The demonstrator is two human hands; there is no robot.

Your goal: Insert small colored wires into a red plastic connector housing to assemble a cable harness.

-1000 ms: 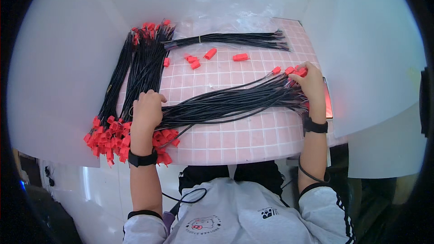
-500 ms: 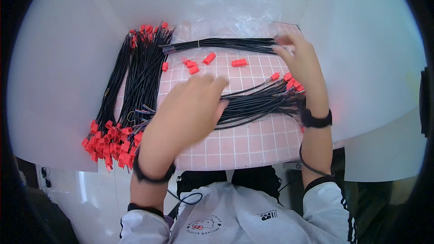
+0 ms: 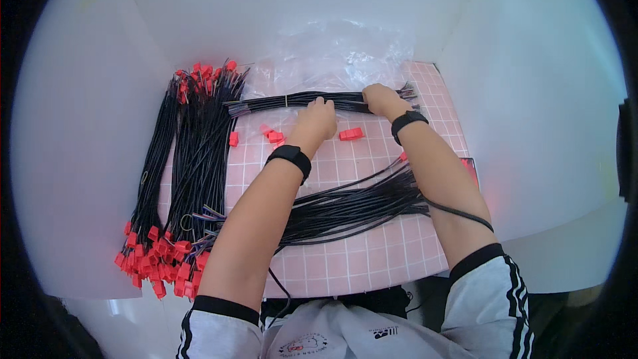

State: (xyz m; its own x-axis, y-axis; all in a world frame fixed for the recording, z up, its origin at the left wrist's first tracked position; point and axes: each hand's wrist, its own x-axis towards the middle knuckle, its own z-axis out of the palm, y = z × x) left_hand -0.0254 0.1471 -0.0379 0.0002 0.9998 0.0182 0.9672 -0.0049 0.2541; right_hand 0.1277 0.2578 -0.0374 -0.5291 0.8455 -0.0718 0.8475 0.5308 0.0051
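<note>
Starting at near edge: pink gridded table (image 3: 352,279), w/ a heap of red conns. (image 3: 159,259) at lower L, on ends of black cables. Next, loose bundle (image 3: 352,209) of black cables lies crosswise, no hand on it now; L forearm (image 3: 252,233) passes over its L part, R forearm (image 3: 448,193) hides most of its R end, 1 red conn. (image 3: 403,157) peeking out. Along L side, stacked cables (image 3: 199,146) run toward the back, more red at far end too. Mid-table: a few loose red pieces (image 3: 351,133).

Farther: tied bundle (image 3: 262,102), w/ thin pale band (image 3: 286,100), crosswise nr. the back, partly on clear plastic (image 3: 339,43). L hand (image 3: 319,118) is at approx. its middle, fingers bent down at its near side; can't tell if closed on it. R hand (image 3: 387,101) is nr. its R end, fingers curled over it, tips hidden, so grip can't be confirmed.

Change vs. 1 s ago: both hands were at loose bundle's ends; now both are at the tied one. Looks like handling has switched bundles, loose one left on table.

Farthest: crumpled top of plastic, then white partition (image 3: 232,0).
</note>
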